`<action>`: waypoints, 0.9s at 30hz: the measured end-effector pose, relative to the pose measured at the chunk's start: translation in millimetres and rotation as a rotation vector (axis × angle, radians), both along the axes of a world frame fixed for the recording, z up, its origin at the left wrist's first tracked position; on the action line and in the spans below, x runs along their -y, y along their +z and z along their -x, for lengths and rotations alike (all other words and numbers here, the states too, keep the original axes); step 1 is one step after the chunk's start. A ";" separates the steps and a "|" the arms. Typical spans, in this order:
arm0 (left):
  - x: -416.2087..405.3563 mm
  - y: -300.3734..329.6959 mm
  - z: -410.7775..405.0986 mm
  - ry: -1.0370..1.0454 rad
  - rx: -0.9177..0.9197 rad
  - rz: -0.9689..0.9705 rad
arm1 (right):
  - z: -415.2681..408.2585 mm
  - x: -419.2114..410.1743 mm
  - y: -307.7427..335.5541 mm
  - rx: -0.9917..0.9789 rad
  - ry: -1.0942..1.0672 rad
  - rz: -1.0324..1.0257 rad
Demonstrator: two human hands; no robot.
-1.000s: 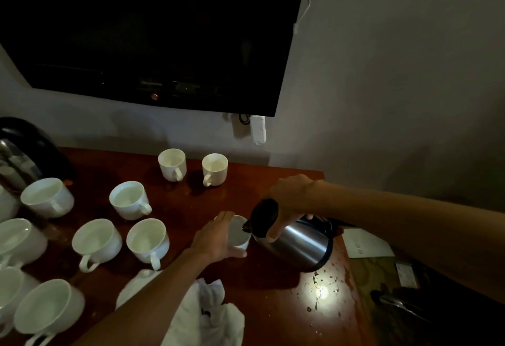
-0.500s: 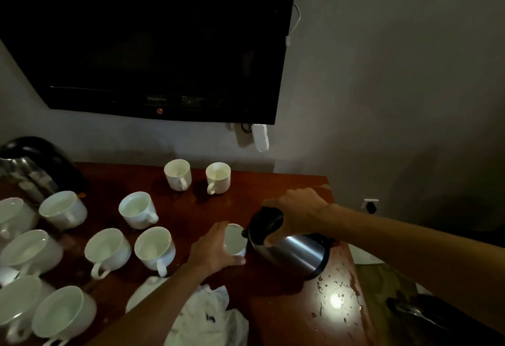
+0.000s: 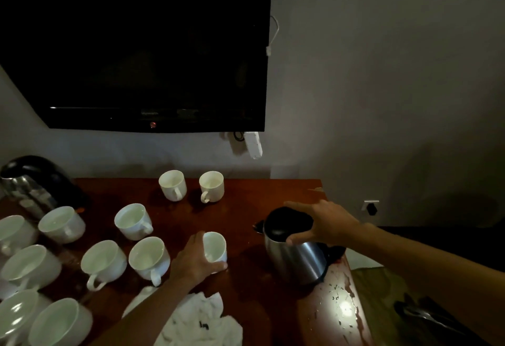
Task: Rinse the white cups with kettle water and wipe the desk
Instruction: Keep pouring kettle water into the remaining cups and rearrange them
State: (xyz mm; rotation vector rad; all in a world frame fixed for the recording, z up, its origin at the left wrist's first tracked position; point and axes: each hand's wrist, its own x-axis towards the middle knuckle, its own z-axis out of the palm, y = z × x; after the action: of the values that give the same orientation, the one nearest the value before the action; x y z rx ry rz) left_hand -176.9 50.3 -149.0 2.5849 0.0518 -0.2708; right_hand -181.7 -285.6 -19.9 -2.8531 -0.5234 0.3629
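Observation:
My left hand (image 3: 191,261) grips a small white cup (image 3: 216,246) that stands on the red-brown desk (image 3: 246,209). To its right a steel kettle (image 3: 297,261) with a black lid stands upright near the desk's right edge. My right hand (image 3: 328,222) hovers over the lid with fingers spread, the thumb touching the lid's side. Several more white cups (image 3: 149,258) stand to the left, and two white cups (image 3: 172,185) are at the back. A crumpled white cloth (image 3: 199,318) lies by my left forearm.
A second kettle (image 3: 30,184) stands at the far left by the wall. A dark TV (image 3: 136,45) hangs above the desk. The desk's right front corner (image 3: 338,307) is worn and glossy. A dark object lies on a lower surface (image 3: 426,315) to the right.
The kettle has gone from tilted with its spout at the cup to standing upright on the desk. My right hand has let go of its handle and spread its fingers.

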 end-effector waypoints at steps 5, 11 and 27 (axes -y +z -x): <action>-15.9 2.1 -7.3 0.042 -0.021 -0.039 | 7.4 18.2 -18.0 -0.057 -0.041 -0.047; -29.5 9.1 -9.7 0.016 -0.018 -0.338 | 10.2 11.6 -37.0 -0.122 -0.088 -0.161; -9.2 37.2 -65.9 -0.022 0.054 -0.386 | -27.1 -12.2 -41.7 -0.109 -0.137 -0.040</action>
State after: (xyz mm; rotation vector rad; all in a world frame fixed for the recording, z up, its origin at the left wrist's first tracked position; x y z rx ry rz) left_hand -111.0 59.5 -111.7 2.9768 0.0618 -0.2156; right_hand -154.6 -273.5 -61.7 -2.7915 -0.3098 0.4746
